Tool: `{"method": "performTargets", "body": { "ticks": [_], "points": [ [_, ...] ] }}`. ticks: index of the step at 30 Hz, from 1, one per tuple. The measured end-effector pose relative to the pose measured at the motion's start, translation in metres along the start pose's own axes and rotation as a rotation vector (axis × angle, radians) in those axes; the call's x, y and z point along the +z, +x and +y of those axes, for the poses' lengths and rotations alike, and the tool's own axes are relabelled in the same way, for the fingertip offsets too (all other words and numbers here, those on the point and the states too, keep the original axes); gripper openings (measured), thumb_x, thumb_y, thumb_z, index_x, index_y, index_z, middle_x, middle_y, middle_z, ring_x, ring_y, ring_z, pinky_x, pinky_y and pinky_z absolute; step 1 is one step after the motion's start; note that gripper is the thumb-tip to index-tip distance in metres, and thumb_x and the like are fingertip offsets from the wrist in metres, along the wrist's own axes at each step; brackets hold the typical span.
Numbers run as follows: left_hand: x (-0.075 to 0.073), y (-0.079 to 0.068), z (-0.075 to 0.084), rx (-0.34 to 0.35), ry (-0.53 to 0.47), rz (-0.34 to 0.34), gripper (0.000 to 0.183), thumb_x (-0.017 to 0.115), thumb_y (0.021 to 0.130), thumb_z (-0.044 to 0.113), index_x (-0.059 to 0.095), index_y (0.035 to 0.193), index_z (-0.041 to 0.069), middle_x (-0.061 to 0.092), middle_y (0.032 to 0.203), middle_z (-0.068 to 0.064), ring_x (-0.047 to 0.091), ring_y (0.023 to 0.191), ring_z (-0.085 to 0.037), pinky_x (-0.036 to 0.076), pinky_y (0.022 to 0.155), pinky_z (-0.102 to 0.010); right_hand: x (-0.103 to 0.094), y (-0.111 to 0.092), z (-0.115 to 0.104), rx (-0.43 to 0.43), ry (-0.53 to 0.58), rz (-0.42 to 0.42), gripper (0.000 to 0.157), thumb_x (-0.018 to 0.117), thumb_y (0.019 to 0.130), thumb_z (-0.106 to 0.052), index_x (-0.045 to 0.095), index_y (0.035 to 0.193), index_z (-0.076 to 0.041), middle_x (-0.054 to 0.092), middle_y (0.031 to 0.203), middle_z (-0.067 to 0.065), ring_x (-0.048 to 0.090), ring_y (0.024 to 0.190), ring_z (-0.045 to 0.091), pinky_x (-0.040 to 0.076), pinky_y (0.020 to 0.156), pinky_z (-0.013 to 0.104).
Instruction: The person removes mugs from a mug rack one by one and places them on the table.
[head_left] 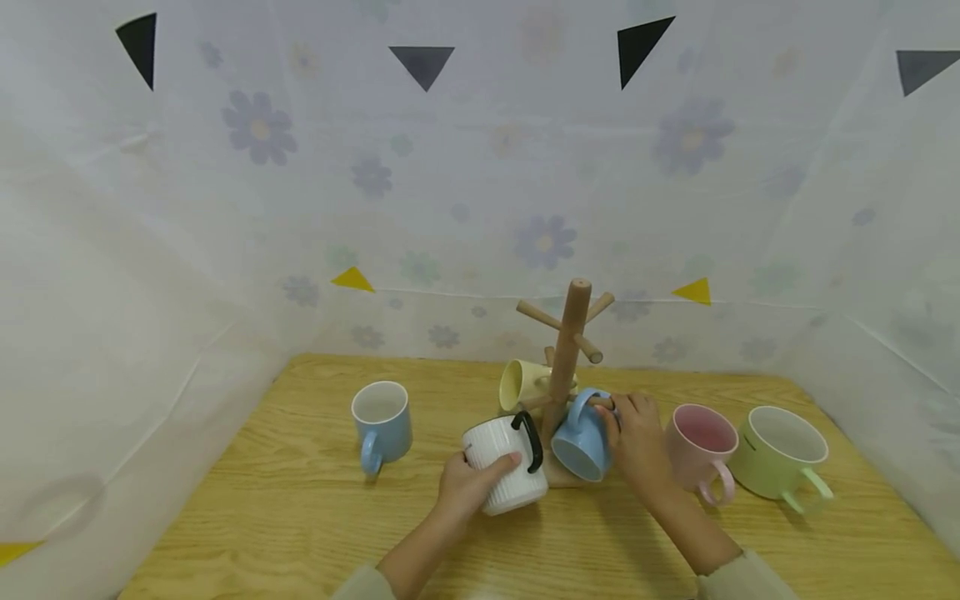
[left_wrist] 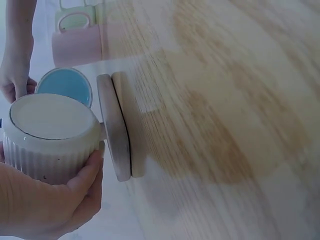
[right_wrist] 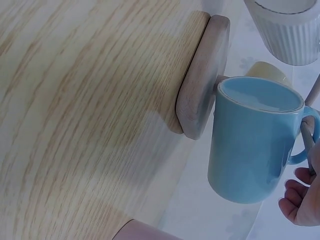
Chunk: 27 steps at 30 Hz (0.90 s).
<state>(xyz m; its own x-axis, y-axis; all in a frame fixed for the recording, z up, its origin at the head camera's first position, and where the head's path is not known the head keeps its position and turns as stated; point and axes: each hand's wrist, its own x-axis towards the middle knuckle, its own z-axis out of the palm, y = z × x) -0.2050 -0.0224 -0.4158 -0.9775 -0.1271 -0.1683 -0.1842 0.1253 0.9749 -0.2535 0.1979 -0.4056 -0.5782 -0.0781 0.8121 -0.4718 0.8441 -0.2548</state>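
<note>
- The white mug [head_left: 501,458] with a black handle was tilted in the air, just left of the wooden rack [head_left: 567,358]
- The left hand [head_left: 467,485] gripped it firmly, thumb across its ribbed side and fingers closed beneath
- The hanging blue mug [right_wrist: 250,145] dangled by its handle from a low peg [right_wrist: 307,137], tipped on its side
- The right hand [head_left: 641,442] had its fingers curled about the tip of that peg
- A yellow mug [head_left: 531,383] hung at the rack's rear
- On the surface [head_left: 300,517], a standing blue mug [head_left: 390,437] sat left, a pink mug [head_left: 686,462] and green mug [head_left: 761,471] together at right
- Flowered cloth [head_left: 465,150] rose behind
</note>
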Motion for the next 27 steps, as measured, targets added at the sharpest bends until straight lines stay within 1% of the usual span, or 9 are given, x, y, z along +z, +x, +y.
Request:
{"method": "performTargets", "body": {
  "ticks": [4, 8, 12, 15, 19, 20, 23, 25, 27],
  "points": [
    [0.002, -0.002, -0.001, 0.012, 0.017, -0.010, 0.067, 0.077, 0.070, 0.035, 0.051, 0.112, -0.010, 0.062, 0.098, -0.018, 0.061, 0.081, -0.019, 0.053, 0.070, -0.032, -0.003, 0.000, 0.002, 0.011, -0.008, -0.035, 0.017, 0.072, 0.075, -0.001, 0.060, 0.085, 0.007, 0.055, 0.079, 0.017, 0.050, 0.078, 0.034, 0.046, 0.065, 0.044],
    [0.003, -0.003, -0.002, 0.026, 0.028, -0.032, 0.069, 0.079, 0.068, 0.034, 0.050, 0.115, -0.008, 0.062, 0.100, -0.017, 0.061, 0.082, -0.019, 0.054, 0.071, -0.033, -0.007, 0.000, 0.004, 0.022, -0.014, -0.096, 0.019, 0.072, 0.075, -0.003, 0.062, 0.088, 0.007, 0.057, 0.082, 0.017, 0.051, 0.079, 0.033, 0.047, 0.065, 0.044],
    [0.003, -0.004, -0.001, 0.052, 0.053, -0.049, 0.070, 0.080, 0.068, 0.034, 0.050, 0.115, -0.007, 0.061, 0.101, -0.017, 0.061, 0.084, -0.020, 0.054, 0.071, -0.034, -0.011, 0.001, 0.006, 0.050, 0.013, -0.148, 0.017, 0.070, 0.078, -0.004, 0.062, 0.089, 0.006, 0.058, 0.085, 0.018, 0.051, 0.081, 0.033, 0.047, 0.065, 0.044],
    [0.004, -0.005, 0.000, 0.070, 0.077, -0.060, 0.069, 0.080, 0.068, 0.035, 0.050, 0.115, -0.006, 0.061, 0.101, -0.016, 0.061, 0.084, -0.020, 0.054, 0.071, -0.034, -0.014, 0.000, 0.007, 0.055, 0.049, -0.132, 0.015, 0.069, 0.079, -0.002, 0.062, 0.089, 0.006, 0.059, 0.084, 0.018, 0.053, 0.080, 0.032, 0.046, 0.065, 0.044],
    [0.006, -0.005, 0.001, 0.093, 0.117, -0.064, 0.071, 0.080, 0.066, 0.034, 0.050, 0.118, -0.005, 0.062, 0.101, -0.015, 0.060, 0.084, -0.020, 0.053, 0.071, -0.034, -0.020, -0.002, 0.003, 0.044, 0.079, -0.052, 0.017, 0.070, 0.076, 0.002, 0.063, 0.090, 0.006, 0.062, 0.084, 0.018, 0.056, 0.078, 0.030, 0.046, 0.065, 0.042],
    [0.006, -0.006, 0.001, 0.102, 0.130, -0.065, 0.072, 0.081, 0.066, 0.033, 0.050, 0.119, -0.004, 0.062, 0.101, -0.014, 0.060, 0.084, -0.020, 0.053, 0.070, -0.034, -0.023, -0.003, 0.001, 0.048, 0.083, -0.036, 0.017, 0.070, 0.076, 0.002, 0.064, 0.091, 0.005, 0.062, 0.084, 0.017, 0.056, 0.078, 0.028, 0.047, 0.065, 0.039],
    [0.008, -0.006, 0.002, 0.125, 0.157, -0.074, 0.075, 0.081, 0.065, 0.033, 0.049, 0.121, -0.003, 0.062, 0.103, -0.014, 0.059, 0.085, -0.020, 0.052, 0.070, -0.034, -0.031, -0.005, -0.010, 0.121, 0.156, -0.042, 0.013, 0.067, 0.079, 0.002, 0.065, 0.092, 0.005, 0.062, 0.082, 0.013, 0.055, 0.075, 0.018, 0.046, 0.064, 0.026],
    [0.009, -0.006, 0.002, 0.143, 0.164, -0.088, 0.077, 0.081, 0.064, 0.034, 0.048, 0.123, -0.003, 0.061, 0.104, -0.014, 0.059, 0.086, -0.020, 0.052, 0.070, -0.034, -0.037, -0.006, -0.020, 0.228, 0.258, -0.094, 0.010, 0.064, 0.083, 0.000, 0.065, 0.092, 0.004, 0.062, 0.080, 0.011, 0.054, 0.072, 0.009, 0.045, 0.061, 0.018],
    [0.011, -0.007, 0.002, 0.165, 0.167, -0.099, 0.078, 0.082, 0.064, 0.034, 0.048, 0.123, -0.003, 0.061, 0.105, -0.014, 0.058, 0.087, -0.020, 0.051, 0.070, -0.034, -0.042, -0.008, -0.030, 0.373, 0.400, -0.164, 0.012, 0.060, 0.088, -0.005, 0.064, 0.094, 0.005, 0.063, 0.080, 0.008, 0.054, 0.070, 0.002, 0.046, 0.061, 0.014]
  ]
}}
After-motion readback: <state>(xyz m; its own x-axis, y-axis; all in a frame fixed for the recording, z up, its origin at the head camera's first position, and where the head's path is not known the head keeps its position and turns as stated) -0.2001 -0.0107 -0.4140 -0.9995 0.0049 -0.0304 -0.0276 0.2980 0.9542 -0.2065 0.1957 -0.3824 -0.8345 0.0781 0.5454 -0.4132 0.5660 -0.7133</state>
